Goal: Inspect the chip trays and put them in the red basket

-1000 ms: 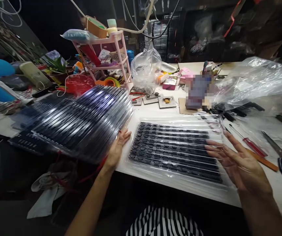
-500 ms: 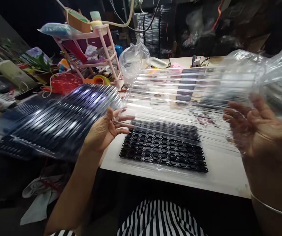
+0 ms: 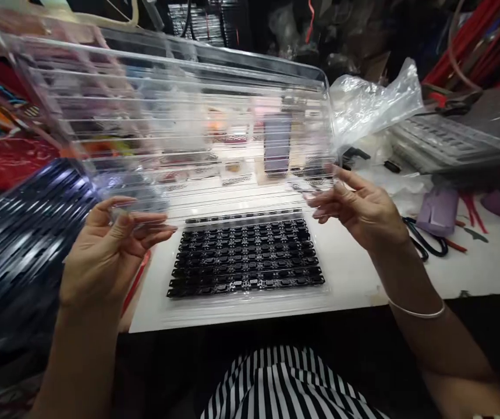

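Observation:
A clear ridged plastic tray [image 3: 180, 134] is held up, tilted, in front of me. My left hand [image 3: 105, 247] grips its near left corner with the fingers closed on the rim. At the near right corner, my right hand [image 3: 357, 209] pinches the same tray. Below it on the white table lie rows of black circuit board strips [image 3: 245, 256], resting in another clear tray [image 3: 245, 299]. One strip at the back sits apart from the others.
To the left stands a pile of filled ridged trays [image 3: 27, 233]. A crumpled plastic bag [image 3: 374, 105] and a stack of clear trays [image 3: 450, 139] are on the right. Nearby are a purple roll [image 3: 437, 210] and dark-handled scissors [image 3: 428, 241]. A phone-like grey slab [image 3: 276, 142] shows through the held tray.
The held tray has moved left and tilted up more steeply, its far edge now raised. Both hands have kept hold of it. My view has turned to the right.

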Demonstrator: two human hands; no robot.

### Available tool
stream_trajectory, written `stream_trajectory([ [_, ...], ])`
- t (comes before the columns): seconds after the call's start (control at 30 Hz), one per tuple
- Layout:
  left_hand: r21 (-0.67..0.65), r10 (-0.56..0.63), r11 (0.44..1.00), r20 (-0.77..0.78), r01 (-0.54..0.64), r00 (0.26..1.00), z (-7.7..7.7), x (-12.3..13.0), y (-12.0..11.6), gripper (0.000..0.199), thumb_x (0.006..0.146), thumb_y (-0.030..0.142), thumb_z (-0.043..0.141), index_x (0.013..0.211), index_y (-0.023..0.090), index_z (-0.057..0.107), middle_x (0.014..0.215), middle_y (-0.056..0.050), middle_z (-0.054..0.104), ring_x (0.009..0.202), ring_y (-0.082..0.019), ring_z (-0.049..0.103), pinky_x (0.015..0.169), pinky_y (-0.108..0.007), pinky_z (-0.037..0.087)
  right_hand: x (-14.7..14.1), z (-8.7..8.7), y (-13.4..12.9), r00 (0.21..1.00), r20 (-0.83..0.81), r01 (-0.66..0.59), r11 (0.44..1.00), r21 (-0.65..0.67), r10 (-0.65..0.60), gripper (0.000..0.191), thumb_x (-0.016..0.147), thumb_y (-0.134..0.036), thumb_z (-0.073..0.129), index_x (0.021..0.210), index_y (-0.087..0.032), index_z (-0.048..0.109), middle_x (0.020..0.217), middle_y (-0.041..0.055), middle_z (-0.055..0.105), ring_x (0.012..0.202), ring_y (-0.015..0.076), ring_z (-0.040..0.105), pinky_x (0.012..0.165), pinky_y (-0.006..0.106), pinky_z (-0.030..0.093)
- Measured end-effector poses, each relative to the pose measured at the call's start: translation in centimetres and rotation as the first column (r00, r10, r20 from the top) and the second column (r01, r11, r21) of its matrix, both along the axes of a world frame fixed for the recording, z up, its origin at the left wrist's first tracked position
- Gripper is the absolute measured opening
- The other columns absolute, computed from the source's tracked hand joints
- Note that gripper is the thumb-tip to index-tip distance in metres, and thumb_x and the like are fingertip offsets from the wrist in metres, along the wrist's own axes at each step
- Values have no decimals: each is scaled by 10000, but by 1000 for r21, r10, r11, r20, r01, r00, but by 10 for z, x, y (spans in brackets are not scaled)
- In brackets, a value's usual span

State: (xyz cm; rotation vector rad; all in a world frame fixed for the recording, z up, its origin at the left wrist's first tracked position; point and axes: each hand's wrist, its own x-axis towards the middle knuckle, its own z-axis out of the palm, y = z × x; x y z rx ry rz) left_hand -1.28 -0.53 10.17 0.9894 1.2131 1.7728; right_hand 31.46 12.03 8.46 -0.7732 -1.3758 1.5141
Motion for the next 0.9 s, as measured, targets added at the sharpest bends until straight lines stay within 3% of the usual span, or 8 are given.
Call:
stream_trajectory([
  [0.1,-10,15,1000,-5,-15,1000,-3,-1,-2,123,850,150,535,947,219,564,764,-52,732,733,-195,699,658,-319,598,4,-9,-1,999,29,37,998,53,-39,421,834,-449,590,1198,-243,535,698,-29,659,598,154,636,580,315,523],
  [0.2,-2,75,997,21,-75,997,-6,-7,-8,114,859,146,512,929,213,573,748,-45,728,744,-178,693,687,-310,593,10,-24,0,972,208,51,963,265,-109,254,912,-416,469,973,-224,623,682,-14,597,617,143,581,602,307,484],
  [0.27,-4,145,989,46,-144,988,-8,-12,-13,147,873,125,468,914,210,580,728,-37,723,742,-161,688,695,-303,591,13,-36,-1,869,475,-101,889,446,-140,160,893,-297,506,845,-202,626,738,14,585,675,152,559,638,308,461],
  [0.37,-37,249,968,86,-246,965,-10,-20,-19,240,900,97,376,868,212,584,683,-24,711,725,-136,681,698,-297,589,15,-48,-3,630,759,-428,742,517,-165,166,838,-110,480,863,-173,632,867,69,558,792,186,527,708,333,447],
  [0.47,-66,312,950,119,-306,943,-12,-24,-23,304,905,73,326,831,204,589,651,-15,694,726,-122,675,709,-288,585,14,-54,-8,474,840,-559,647,519,-264,269,807,-30,429,898,-155,651,917,104,543,845,219,488,738,369,430],
  [0.57,-72,335,942,144,-328,931,-14,-25,-24,297,893,66,341,826,191,602,639,-17,677,724,-130,672,712,-291,586,12,-54,-12,390,849,-598,603,528,-356,307,805,-10,413,852,-168,673,926,103,568,843,226,478,735,384,402],
  [0.73,-61,346,938,144,-341,927,-17,-23,-23,277,887,76,363,830,188,610,653,-12,663,736,-140,671,710,-303,590,10,-52,-12,362,863,-634,586,504,-352,323,809,-30,423,803,-196,701,910,87,608,834,224,507,707,371,390],
  [0.9,-55,330,944,163,-326,930,-17,-23,-26,283,893,70,351,826,180,603,634,-2,657,710,-136,671,705,-308,589,17,-51,-9,508,818,-498,684,533,-268,346,770,-9,378,783,-190,673,873,54,611,769,179,551,726,346,440],
])
